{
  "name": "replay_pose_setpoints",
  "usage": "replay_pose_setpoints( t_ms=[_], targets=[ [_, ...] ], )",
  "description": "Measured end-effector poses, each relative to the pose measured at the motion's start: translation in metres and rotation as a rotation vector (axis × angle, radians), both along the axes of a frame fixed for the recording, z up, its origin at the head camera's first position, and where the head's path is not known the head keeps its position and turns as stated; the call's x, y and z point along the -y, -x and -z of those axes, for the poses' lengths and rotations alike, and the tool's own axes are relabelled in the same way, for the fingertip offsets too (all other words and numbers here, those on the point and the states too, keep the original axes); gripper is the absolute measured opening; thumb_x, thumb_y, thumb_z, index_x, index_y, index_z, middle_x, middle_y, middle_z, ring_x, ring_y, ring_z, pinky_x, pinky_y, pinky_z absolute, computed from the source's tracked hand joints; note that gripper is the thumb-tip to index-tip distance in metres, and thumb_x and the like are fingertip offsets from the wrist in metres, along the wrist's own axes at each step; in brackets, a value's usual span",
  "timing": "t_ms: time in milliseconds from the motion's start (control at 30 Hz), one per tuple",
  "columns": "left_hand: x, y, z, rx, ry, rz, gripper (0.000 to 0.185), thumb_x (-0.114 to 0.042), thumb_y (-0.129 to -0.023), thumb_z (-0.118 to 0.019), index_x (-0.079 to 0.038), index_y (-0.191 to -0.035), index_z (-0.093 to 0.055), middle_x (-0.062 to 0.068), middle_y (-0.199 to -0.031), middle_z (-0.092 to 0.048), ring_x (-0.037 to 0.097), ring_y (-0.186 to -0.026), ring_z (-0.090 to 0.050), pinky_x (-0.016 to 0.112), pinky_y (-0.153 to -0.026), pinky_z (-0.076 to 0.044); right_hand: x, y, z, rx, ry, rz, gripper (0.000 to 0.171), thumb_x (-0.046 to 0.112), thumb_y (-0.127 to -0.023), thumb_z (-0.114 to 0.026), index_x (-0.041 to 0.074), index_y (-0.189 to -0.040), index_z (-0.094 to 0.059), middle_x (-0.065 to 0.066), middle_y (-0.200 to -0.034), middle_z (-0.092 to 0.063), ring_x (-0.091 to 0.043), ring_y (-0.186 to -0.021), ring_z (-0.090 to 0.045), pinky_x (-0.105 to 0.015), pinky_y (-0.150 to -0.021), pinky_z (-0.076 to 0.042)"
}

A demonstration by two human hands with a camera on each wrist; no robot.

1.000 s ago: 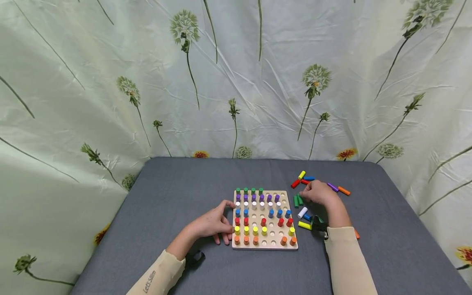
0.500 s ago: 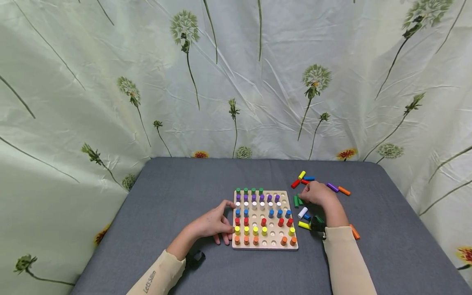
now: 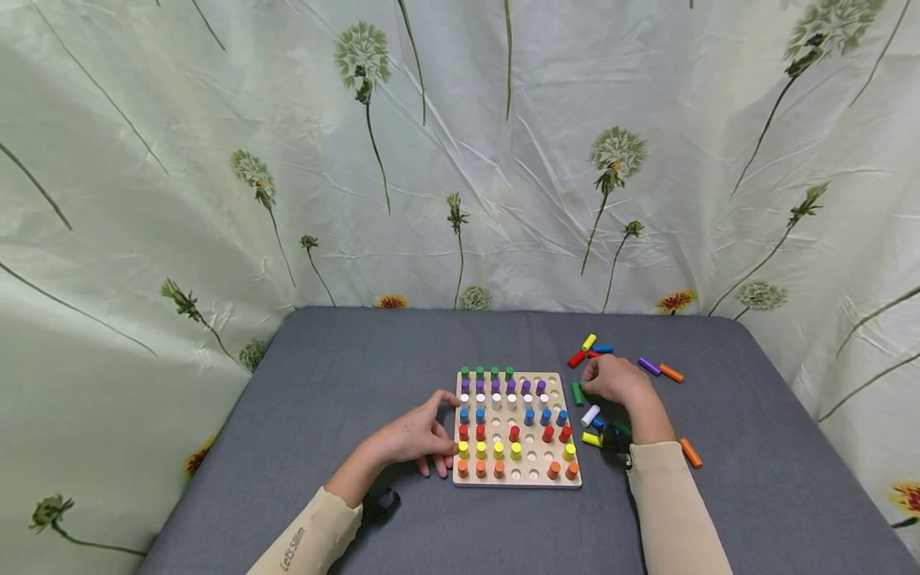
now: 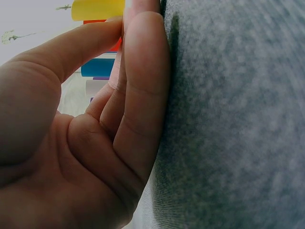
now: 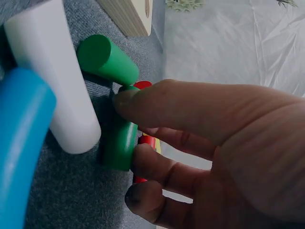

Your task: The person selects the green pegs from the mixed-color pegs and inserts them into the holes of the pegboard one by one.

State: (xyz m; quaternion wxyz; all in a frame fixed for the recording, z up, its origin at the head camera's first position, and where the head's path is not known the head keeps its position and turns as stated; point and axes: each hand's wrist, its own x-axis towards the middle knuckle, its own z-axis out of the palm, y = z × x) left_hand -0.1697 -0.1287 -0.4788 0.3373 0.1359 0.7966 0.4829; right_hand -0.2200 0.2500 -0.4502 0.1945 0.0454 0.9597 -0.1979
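Observation:
A wooden pegboard (image 3: 521, 419) stands in the middle of the table, carrying rows of coloured pegs. My left hand (image 3: 415, 438) rests at its left edge, thumb and forefinger spread apart against the side. In the left wrist view its thumb touches the edge close to a yellow peg (image 4: 97, 9). To the right of the board, my right hand (image 3: 616, 378) pinches a green peg (image 5: 118, 148) between thumb and fingers, low over the cloth. Another green peg (image 5: 107, 59) lies just beside it, with a white peg (image 5: 55, 76) and a blue peg (image 5: 24, 143) nearer the camera.
Loose pegs lie around the right hand: a purple peg (image 3: 649, 366), an orange peg (image 3: 672, 373), a red peg (image 3: 577, 359) and a yellow peg (image 3: 588, 343) among them. A second orange peg (image 3: 691, 454) lies beside the right sleeve. Behind the grey table (image 3: 374, 343) hangs a flowered curtain (image 3: 532, 200).
My right hand has shifted slightly left and its fingers now cover most of the right-hand green peg. The left hand and the board stay where they were.

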Motion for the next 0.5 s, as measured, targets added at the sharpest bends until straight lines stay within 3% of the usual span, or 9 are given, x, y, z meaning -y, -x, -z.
replay_pose_setpoints(
  t_ms=[200,500],
  targets=[
    [0.0005,-0.0006,0.0007,-0.004,-0.004,0.003,0.067,-0.014,-0.098,-0.075,-0.018,-0.150,-0.034,0.006,-0.083,-0.078,0.015,-0.061,-0.073,0.028,-0.047,-0.055,0.0019,-0.0002,-0.0004,-0.042,0.035,-0.006,0.016,0.017,-0.097,-0.069,0.010,-0.111,-0.065,-0.016,-0.116,-0.070,-0.027,-0.089,-0.058,-0.040,-0.075,-0.046],
    [0.0003,-0.0010,0.0005,-0.013,-0.011,0.015,0.070,-0.012,-0.096,-0.076,-0.017,-0.150,-0.032,0.006,-0.081,-0.077,0.015,-0.061,-0.073,0.029,-0.047,-0.056,0.0021,0.0002,-0.0028,-0.142,0.110,-0.042,0.022,0.019,-0.097,-0.066,0.007,-0.114,-0.058,-0.006,-0.089,-0.055,-0.021,-0.076,-0.052,-0.033,-0.065,-0.038]
  ],
)
